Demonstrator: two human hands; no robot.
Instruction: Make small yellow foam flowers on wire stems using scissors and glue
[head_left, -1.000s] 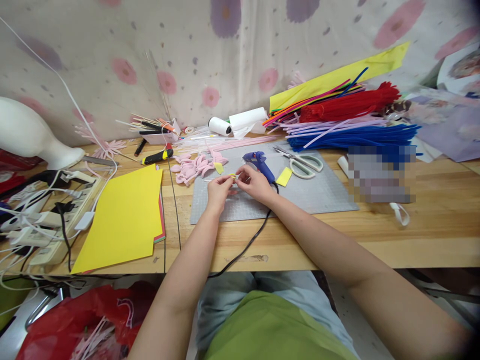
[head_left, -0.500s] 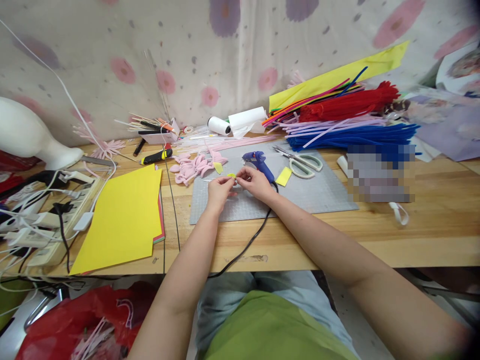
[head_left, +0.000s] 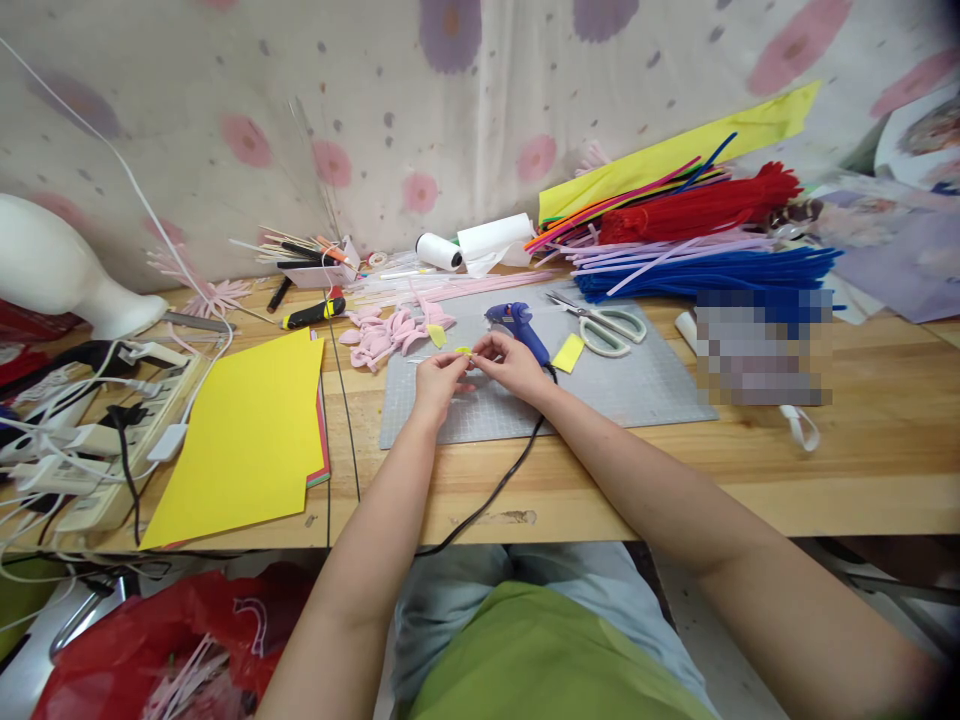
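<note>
Above the grey cutting mat, my left hand and my right hand meet, both closed at the fingertips. Between them they pinch a small yellow piece, mostly covered by the fingers. A thin pale stick pokes out left of my left hand. Just beyond lies another small yellow piece beside pink fuzzy petal shapes. Behind my right hand rests a blue glue gun, its black cord running under my wrist. A yellow rectangle and scissors lie to the right.
Yellow sheets lie at left near a power strip with tangled cables. Red pipe cleaners and blue pipe cleaners are heaped at back right. A yellow-black utility knife lies behind; a white foam head stands far left.
</note>
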